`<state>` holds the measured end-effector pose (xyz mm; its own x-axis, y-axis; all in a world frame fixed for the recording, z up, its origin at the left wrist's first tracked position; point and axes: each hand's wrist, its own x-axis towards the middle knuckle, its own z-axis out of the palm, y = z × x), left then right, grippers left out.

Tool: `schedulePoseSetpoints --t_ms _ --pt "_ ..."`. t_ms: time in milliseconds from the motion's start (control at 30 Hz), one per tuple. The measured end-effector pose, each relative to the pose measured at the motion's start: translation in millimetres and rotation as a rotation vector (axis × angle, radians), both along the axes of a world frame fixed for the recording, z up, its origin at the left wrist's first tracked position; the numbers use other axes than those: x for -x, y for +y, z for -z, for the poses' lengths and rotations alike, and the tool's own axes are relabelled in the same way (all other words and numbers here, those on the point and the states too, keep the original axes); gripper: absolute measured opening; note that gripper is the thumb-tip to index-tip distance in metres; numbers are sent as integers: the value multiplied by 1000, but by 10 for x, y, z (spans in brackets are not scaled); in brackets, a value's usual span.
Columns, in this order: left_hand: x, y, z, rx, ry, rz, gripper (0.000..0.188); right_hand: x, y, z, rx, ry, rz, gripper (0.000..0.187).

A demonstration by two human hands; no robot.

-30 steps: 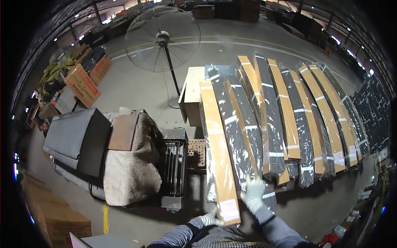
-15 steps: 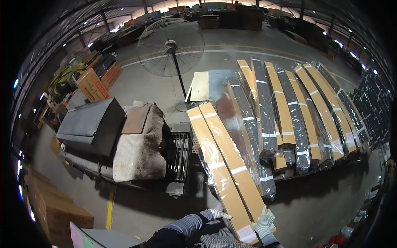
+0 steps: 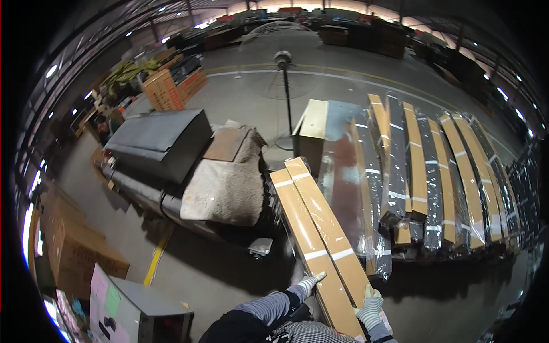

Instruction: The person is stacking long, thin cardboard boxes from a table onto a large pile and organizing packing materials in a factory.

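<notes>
A long package (image 3: 321,237) lies slantwise in front of me: two brown cardboard strips side by side, under clear plastic with white bands across. My left hand (image 3: 310,283), in a pale striped glove, grips its left edge, thumb on top. On the right edge, nearer the bottom of the view, my right hand (image 3: 370,307) is closed round the side in a similar glove; its lower fingers are hidden. The far end of the package is close to the left side of a table with a rust-red and grey top (image 3: 346,188).
Several similar brown and black wrapped packages (image 3: 419,160) lie in a row on the right. To the left stands a conveyor machine with a dark hood (image 3: 157,137) and a beige cloth (image 3: 226,191). Beyond is a pedestal fan (image 3: 284,74). A grey cabinet (image 3: 137,300) and cartons (image 3: 86,246) are lower left.
My view has turned left, so the surroundings sit further right. The package has drawn back leftward from the table, still in both hands. My left hand has slid or risen higher in view.
</notes>
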<state>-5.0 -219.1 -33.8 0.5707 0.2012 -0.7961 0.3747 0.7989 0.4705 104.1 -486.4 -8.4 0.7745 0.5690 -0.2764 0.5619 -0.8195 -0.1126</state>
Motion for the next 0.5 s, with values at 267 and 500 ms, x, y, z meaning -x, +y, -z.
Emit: schedulePoseSetpoints --t_ms 267,500 --pt "722 364 30 153 -66 -189 68 -371 703 -370 -244 117 -375 107" --pt "521 1211 252 -353 399 -545 118 -156 2034 -2045 -118 117 -589 76"
